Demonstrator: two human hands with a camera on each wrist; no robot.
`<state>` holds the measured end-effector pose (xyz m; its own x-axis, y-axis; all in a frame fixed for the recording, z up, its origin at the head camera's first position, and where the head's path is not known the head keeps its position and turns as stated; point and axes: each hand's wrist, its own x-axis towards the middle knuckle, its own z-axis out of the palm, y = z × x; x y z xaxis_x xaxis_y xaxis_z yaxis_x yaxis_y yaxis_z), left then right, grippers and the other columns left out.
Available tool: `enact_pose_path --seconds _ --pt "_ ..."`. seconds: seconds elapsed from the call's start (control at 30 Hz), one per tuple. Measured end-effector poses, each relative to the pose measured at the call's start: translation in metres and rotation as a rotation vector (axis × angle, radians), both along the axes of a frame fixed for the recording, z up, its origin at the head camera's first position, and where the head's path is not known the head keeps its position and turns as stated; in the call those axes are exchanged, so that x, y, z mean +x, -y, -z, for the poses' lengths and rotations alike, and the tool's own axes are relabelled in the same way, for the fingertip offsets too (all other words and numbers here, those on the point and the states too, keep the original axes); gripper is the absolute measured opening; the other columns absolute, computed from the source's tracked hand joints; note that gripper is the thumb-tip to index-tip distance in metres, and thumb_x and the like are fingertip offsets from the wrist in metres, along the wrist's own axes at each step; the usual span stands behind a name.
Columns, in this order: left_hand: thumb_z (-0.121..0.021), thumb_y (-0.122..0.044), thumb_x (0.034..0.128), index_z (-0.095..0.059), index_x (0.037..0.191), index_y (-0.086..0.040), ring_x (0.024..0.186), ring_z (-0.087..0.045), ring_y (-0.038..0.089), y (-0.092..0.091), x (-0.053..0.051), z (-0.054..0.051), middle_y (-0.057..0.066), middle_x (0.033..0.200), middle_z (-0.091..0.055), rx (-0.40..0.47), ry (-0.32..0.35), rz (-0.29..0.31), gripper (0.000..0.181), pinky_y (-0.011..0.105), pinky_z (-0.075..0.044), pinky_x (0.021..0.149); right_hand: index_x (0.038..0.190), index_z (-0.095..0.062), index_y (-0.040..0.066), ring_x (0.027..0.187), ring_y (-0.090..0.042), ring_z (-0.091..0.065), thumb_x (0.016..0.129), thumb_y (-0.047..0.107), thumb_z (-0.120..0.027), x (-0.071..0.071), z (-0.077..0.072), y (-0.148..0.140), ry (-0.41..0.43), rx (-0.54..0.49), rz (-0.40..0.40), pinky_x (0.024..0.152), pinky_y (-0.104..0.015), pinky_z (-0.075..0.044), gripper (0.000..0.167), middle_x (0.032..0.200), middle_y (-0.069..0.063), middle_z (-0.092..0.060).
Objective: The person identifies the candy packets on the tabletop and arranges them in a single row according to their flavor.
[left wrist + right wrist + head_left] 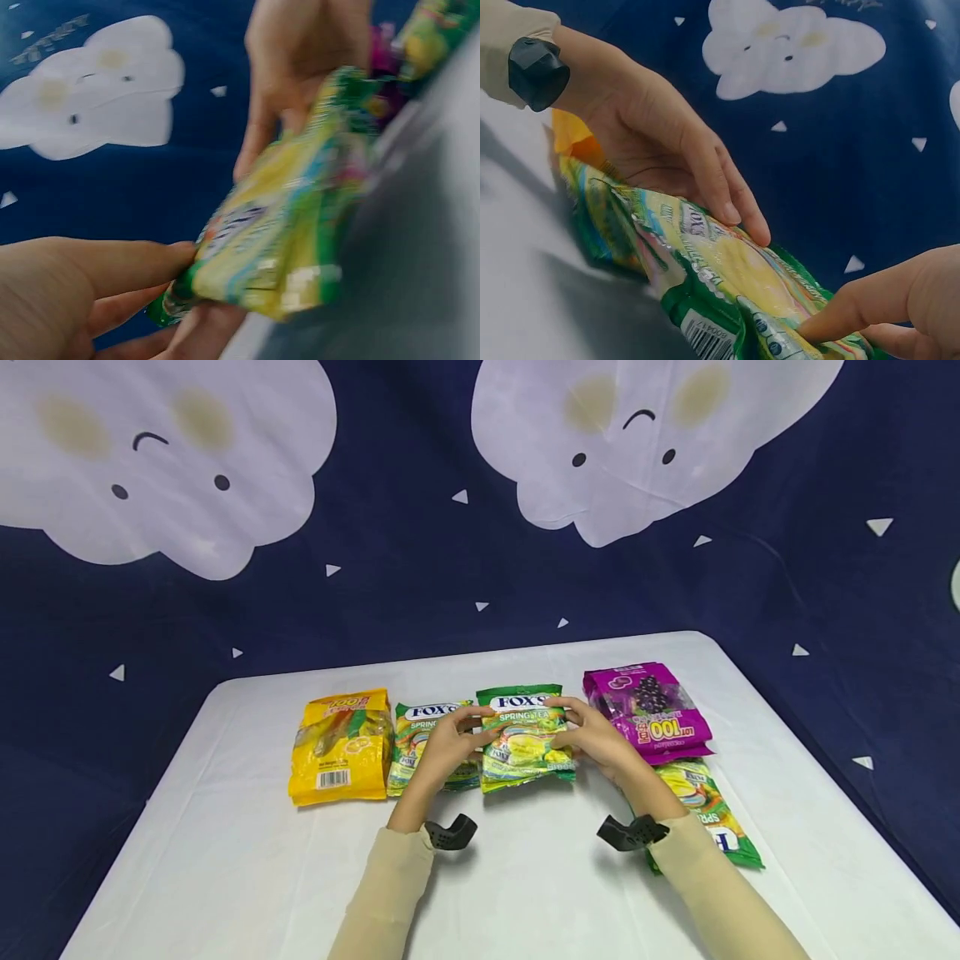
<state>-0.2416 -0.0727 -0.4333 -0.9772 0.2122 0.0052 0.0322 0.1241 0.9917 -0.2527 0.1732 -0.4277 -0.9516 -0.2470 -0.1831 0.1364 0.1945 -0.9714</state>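
Note:
A green-and-yellow bag of Fox's Spring Tea candy [525, 750] is between my two hands at the middle of the white table. My left hand [444, 747] grips its left side; the left wrist view shows the thumb on one face and fingers beneath the bag [277, 210]. On the opposite side, my right hand [603, 745] pinches the right edge, also seen in the right wrist view at the bag's [757, 277] near end. Partly covered by my left hand, a second Fox's bag [412, 745] lies just left of the held one.
A yellow candy bag [341, 747] lies at the left end of the row. To the right, a purple grape candy bag [648, 706] overlaps another Fox's bag [708, 810], partly under my right forearm. Behind the white table [525, 893] hangs a dark blue cloud-print cloth [405, 527].

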Motion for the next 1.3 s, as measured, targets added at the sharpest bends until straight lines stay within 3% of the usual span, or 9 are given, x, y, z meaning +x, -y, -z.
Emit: enact_pose_path --seconds 0.03,0.17,0.43,0.57,0.77,1.0,1.17,1.23,1.3 --pt "-0.07 -0.009 0.0891 -0.064 0.122 -0.009 0.084 -0.065 0.021 0.001 0.0 -0.002 0.008 0.122 -0.062 0.011 0.0 0.003 0.034 0.037 -0.056 0.067 0.141 -0.046 0.01 0.084 -0.016 -0.052 0.078 -0.004 -0.066 0.0 -0.003 0.001 -0.007 -0.002 -0.005 0.056 -0.025 -0.044 0.068 0.155 -0.028 -0.015" --pt "-0.07 -0.005 0.0883 -0.062 0.123 -0.007 0.077 -0.065 0.021 0.003 0.001 -0.01 0.01 0.123 -0.062 0.013 -0.018 -0.001 0.036 0.041 -0.056 0.065 0.141 -0.044 0.008 0.099 -0.023 -0.053 0.077 -0.006 -0.065 0.0 -0.01 0.004 -0.037 -0.013 -0.035 0.059 -0.025 -0.047 0.068 0.154 -0.027 -0.019" --pt "-0.072 -0.001 0.0854 -0.062 0.122 -0.007 0.062 -0.06 0.017 0.006 0.0 -0.011 0.013 0.127 -0.058 -0.014 -0.04 -0.013 0.038 0.048 -0.055 0.067 0.141 -0.042 0.008 0.087 -0.021 -0.058 0.081 -0.005 -0.061 0.004 -0.016 0.004 -0.056 -0.017 -0.074 0.065 -0.031 -0.052 0.065 0.151 -0.027 -0.024" --pt "-0.072 -0.001 0.0851 -0.062 0.123 -0.005 0.061 -0.059 0.023 0.008 0.001 -0.01 0.015 0.128 -0.057 -0.004 -0.052 -0.011 0.039 0.05 -0.054 0.068 0.141 -0.043 0.009 0.079 -0.019 -0.053 0.081 -0.004 -0.055 0.007 -0.018 0.005 -0.07 -0.007 -0.078 0.062 -0.033 -0.05 0.063 0.154 -0.027 -0.016" --pt "-0.073 -0.002 0.0845 -0.063 0.122 -0.005 0.063 -0.056 0.038 0.009 -0.001 -0.01 0.015 0.131 -0.056 -0.005 -0.054 -0.005 0.039 0.051 -0.054 0.069 0.143 -0.041 0.008 0.076 -0.02 -0.052 0.079 -0.008 -0.053 0.009 -0.022 0.006 -0.08 -0.008 -0.1 0.064 -0.033 -0.049 0.067 0.147 -0.027 -0.028" --pt "-0.071 -0.001 0.0859 -0.064 0.122 -0.009 0.058 -0.055 0.021 0.01 0.0 -0.01 0.009 0.121 -0.063 -0.032 -0.04 -0.018 0.038 0.043 -0.055 0.066 0.145 -0.037 0.007 0.1 -0.03 -0.056 0.074 -0.01 -0.06 0.011 -0.026 0.005 -0.066 -0.04 -0.147 0.071 -0.034 -0.051 0.076 0.14 -0.024 -0.04" --pt "-0.07 -0.003 0.0874 -0.064 0.122 -0.012 0.074 -0.063 0.02 0.012 0.0 -0.01 0.01 0.122 -0.064 -0.054 -0.028 -0.028 0.037 0.037 -0.056 0.066 0.147 -0.036 0.008 0.139 -0.037 -0.025 0.075 -0.009 -0.068 0.011 -0.027 0.003 -0.104 -0.035 -0.207 0.103 -0.048 -0.037 0.081 0.153 -0.018 -0.026" --pt "-0.072 -0.005 0.0867 -0.065 0.122 -0.013 0.09 -0.066 0.022 0.013 -0.001 -0.009 0.012 0.125 -0.063 -0.051 -0.02 -0.033 0.036 0.036 -0.056 0.068 0.147 -0.035 0.009 0.143 -0.037 -0.015 0.077 -0.008 -0.069 0.012 -0.027 0.002 -0.119 -0.025 -0.225 0.108 -0.052 -0.029 0.08 0.156 -0.017 -0.02" --pt "-0.073 -0.006 0.0863 -0.065 0.123 -0.012 0.095 -0.066 0.026 0.015 -0.002 -0.008 0.014 0.126 -0.062 -0.04 -0.007 -0.032 0.037 0.037 -0.057 0.07 0.148 -0.035 0.01 0.143 -0.037 -0.015 0.078 -0.007 -0.07 0.011 -0.026 0.002 -0.124 -0.018 -0.23 0.108 -0.054 -0.029 0.08 0.157 -0.017 -0.019"
